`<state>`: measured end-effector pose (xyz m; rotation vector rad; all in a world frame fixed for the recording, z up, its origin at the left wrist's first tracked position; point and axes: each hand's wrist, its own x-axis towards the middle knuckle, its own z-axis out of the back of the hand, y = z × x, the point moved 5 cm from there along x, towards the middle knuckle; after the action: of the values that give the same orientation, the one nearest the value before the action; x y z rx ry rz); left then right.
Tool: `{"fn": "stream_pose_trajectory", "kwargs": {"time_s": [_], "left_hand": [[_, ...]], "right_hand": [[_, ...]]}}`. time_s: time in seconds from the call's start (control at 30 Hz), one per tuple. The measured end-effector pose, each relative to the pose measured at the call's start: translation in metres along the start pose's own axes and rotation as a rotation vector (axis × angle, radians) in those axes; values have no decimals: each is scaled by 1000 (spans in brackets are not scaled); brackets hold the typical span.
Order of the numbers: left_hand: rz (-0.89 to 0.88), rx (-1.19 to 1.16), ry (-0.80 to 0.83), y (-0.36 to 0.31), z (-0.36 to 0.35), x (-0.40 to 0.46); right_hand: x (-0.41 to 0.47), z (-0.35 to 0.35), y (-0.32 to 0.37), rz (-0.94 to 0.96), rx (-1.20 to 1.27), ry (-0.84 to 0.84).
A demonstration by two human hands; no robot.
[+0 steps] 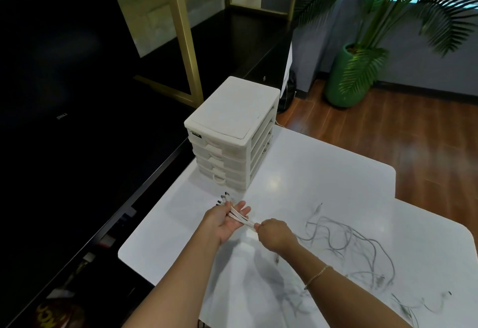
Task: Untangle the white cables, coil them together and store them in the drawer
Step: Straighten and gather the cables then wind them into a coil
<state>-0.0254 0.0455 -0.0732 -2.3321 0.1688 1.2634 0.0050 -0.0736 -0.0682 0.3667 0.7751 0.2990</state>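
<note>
My left hand (227, 220) lies palm up with its fingers (241, 210) straight and spread, a gathered bunch of white cables (239, 217) resting across it, their dark-tipped plugs (223, 198) fanned out past the palm toward the drawers (230, 136). My right hand (275, 233) is curled tight around the same bunch just beside the palm, pinching the strands together. Behind that grip the rest of the cables trail loose in tangled loops (362, 247) across the white bench (310, 172), well apart from the drawers, which stand shut at the bench's far corner. The risk, as I judge it: with nothing clamping the bunch on the left, a pull from the right could drag the plug ends off my flat palm, or cinch the loops into a knot.
</note>
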Motion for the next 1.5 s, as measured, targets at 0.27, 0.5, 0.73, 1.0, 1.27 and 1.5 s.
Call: {"fn": "stream_pose_trajectory", "kwargs": {"time_s": [0.27, 0.5, 0.73, 1.0, 1.27, 1.5], "left_hand": [[-50, 0, -13, -10, 12, 15], [-81, 118, 49, 0, 20, 5], [-107, 215, -74, -5, 34, 13], [-142, 210, -169, -10, 42, 18], [-151, 129, -201, -9, 43, 20], [-146, 24, -223, -11, 41, 19]], "right_hand": [[0, -1, 7, -94, 368, 120], [2, -4, 14, -55, 344, 165], [3, -14, 18, -79, 266, 207], [2, -17, 25, 0, 273, 257], [0, -22, 24, 42, 342, 317], [0, -24, 22, 41, 411, 357]]}}
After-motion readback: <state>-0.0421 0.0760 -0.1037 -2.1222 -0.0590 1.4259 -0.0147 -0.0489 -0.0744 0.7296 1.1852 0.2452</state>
